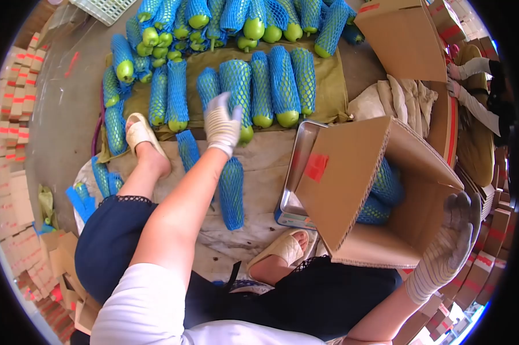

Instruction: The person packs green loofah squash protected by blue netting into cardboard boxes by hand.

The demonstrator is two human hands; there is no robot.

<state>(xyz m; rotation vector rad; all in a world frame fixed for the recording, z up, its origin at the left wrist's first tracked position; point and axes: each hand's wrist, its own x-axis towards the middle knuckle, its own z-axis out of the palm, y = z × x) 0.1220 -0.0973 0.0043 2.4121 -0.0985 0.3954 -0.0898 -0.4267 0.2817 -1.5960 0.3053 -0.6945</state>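
Observation:
My left hand (222, 123), in a striped glove with grey fingertips, reaches over a row of green gourds in blue foam nets. Its fingers are spread and touch or hover just above a netted gourd (235, 86); contact is hard to tell. On the right, my right hand (443, 247), gloved too, is open against the outer right side of a cardboard box (343, 172). The box stands open on a metal tray scale (297, 215), with netted gourds (383, 184) inside. Another netted gourd (231, 195) lies on the cloth between my feet.
More netted gourds (254, 26) are piled at the far side on a green cloth (328, 86). A second open box (400, 37) stands upper right, near another person's gloved hands (455, 80). Stacked cartons (18, 109) line the left. A white crate (107, 8) is at the top.

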